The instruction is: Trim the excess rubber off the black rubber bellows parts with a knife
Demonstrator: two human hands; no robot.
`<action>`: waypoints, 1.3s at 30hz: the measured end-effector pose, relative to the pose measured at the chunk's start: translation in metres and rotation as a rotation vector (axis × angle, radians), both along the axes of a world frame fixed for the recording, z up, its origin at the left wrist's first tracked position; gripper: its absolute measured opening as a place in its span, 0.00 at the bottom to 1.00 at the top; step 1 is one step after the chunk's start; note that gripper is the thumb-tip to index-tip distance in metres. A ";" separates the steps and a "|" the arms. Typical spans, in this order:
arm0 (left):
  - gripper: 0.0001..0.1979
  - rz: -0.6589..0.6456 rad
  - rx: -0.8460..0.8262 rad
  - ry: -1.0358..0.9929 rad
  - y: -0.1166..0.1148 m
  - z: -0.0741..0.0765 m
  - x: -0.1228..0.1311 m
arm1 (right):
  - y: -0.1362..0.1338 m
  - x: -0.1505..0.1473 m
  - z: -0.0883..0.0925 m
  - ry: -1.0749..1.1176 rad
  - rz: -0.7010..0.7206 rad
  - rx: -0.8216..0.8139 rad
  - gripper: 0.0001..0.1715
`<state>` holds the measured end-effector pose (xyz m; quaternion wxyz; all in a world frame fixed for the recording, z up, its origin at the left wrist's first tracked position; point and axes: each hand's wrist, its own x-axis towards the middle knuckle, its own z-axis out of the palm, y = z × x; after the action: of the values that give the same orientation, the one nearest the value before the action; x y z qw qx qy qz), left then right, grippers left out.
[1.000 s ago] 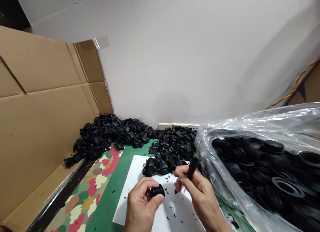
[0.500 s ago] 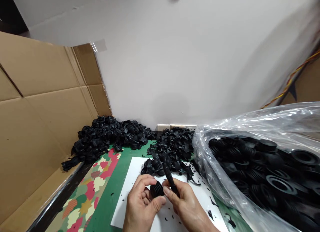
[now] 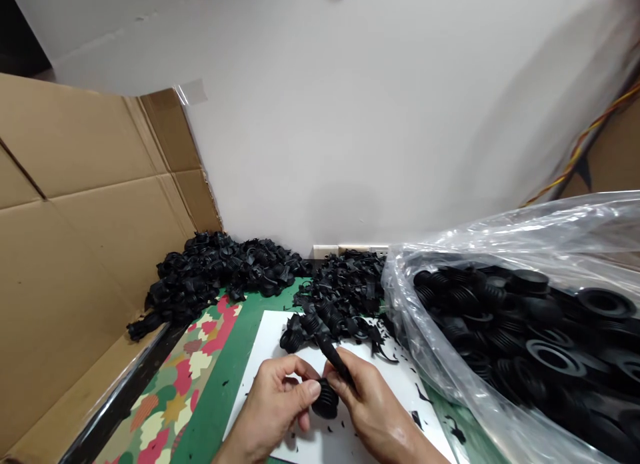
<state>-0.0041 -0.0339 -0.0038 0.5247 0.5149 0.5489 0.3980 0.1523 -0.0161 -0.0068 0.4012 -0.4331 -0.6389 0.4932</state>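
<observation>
My left hand [image 3: 273,411] pinches a small black ribbed rubber bellows part [image 3: 326,399] between thumb and fingers, low over a white sheet [image 3: 273,357]. My right hand [image 3: 373,414] grips a thin black tool [image 3: 333,356], its tip set against the top of the part. Both hands meet at the part. Just behind them lies a heap of black rubber pieces and trimmings [image 3: 345,297].
A second heap of black parts [image 3: 215,267] lies at the back left against an open cardboard box wall [image 3: 80,231]. A clear plastic bag [image 3: 505,277] full of black ribbed parts fills the right. The green mat [image 3: 225,377] has a patterned strip on its left.
My hands have drawn closer to me and lower, the tool tip has come onto the rubber part, and the view has tilted slightly.
</observation>
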 end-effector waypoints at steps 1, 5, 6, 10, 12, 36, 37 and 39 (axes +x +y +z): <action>0.14 -0.001 -0.019 -0.023 0.000 -0.001 0.001 | -0.001 0.000 0.001 0.003 -0.001 0.013 0.11; 0.15 0.048 0.016 -0.095 -0.001 0.000 0.005 | -0.001 -0.002 0.001 0.046 0.013 0.035 0.13; 0.15 0.067 0.043 -0.108 -0.001 0.000 0.006 | -0.001 -0.002 0.000 0.059 0.018 0.034 0.13; 0.13 0.093 0.166 -0.127 -0.005 0.004 0.008 | 0.000 -0.003 -0.003 0.108 0.047 0.045 0.13; 0.11 0.093 0.225 -0.105 -0.007 0.007 0.009 | 0.000 -0.002 -0.004 0.122 0.055 0.059 0.13; 0.12 0.046 0.247 0.019 -0.010 0.006 0.007 | 0.002 -0.007 -0.006 0.119 -0.002 0.028 0.12; 0.13 0.061 0.223 -0.003 -0.009 0.005 0.008 | 0.002 -0.007 -0.007 0.124 -0.004 0.025 0.12; 0.13 0.104 0.174 -0.035 -0.008 0.004 0.009 | 0.003 -0.006 -0.008 0.133 -0.036 0.025 0.13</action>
<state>0.0051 -0.0419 -0.0002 0.4660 0.5222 0.5288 0.4800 0.1466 -0.0133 -0.0144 0.4572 -0.4057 -0.6091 0.5054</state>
